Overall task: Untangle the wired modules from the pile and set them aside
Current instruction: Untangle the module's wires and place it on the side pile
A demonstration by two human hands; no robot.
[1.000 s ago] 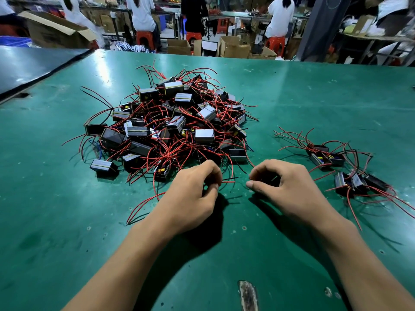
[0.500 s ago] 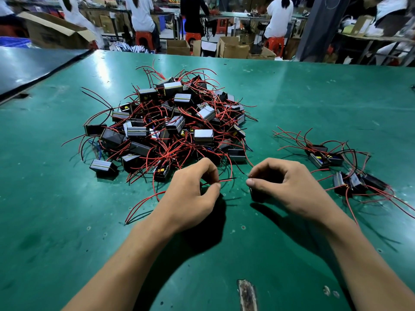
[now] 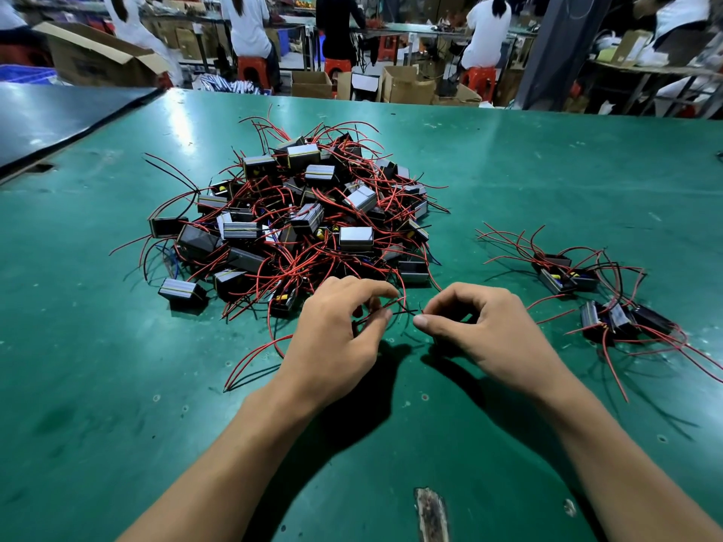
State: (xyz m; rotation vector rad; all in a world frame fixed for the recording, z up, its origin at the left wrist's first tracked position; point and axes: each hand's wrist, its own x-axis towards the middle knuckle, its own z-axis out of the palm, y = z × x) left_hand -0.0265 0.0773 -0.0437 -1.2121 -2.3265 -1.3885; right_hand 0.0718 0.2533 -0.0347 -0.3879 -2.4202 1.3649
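**Two hands on one wire at the near edge of the pile**

Both hands sit low on the green table (image 3: 117, 385), close together, just near of the pile (image 3: 305, 217). Left hand (image 3: 332, 338): fingers curled, thumb tip against them, pinching the left end of a thin black wire (image 3: 403, 312). Right hand (image 3: 485, 330): fingers also curled, thumb and index closed on the right end of the same wire. The wire runs roughly level across the small gap between the hands. Something dark shows under the right palm, but I cannot tell if it is a module.

The pile is mid-table, far of the left hand and a bit left of centre. It is a heap of small black boxes with silver faces, knotted in red and black leads. A red lead arcs from the heap past the left index tip. One loose module (image 3: 180, 291) lies at the pile's near-left edge. Long red leads trail out toward the near side, left of the left wrist.

The set-aside group (image 3: 602, 299) is to the right, well apart from the pile and right of the right hand. It is a handful of modules with their leads spread flat.

There is a worn patch (image 3: 430, 514) at the table's near edge, between the forearms. A dark panel (image 3: 58, 115) sits far left. At the far side are cardboard boxes (image 3: 407, 86), red stools (image 3: 252, 68) and people at benches.
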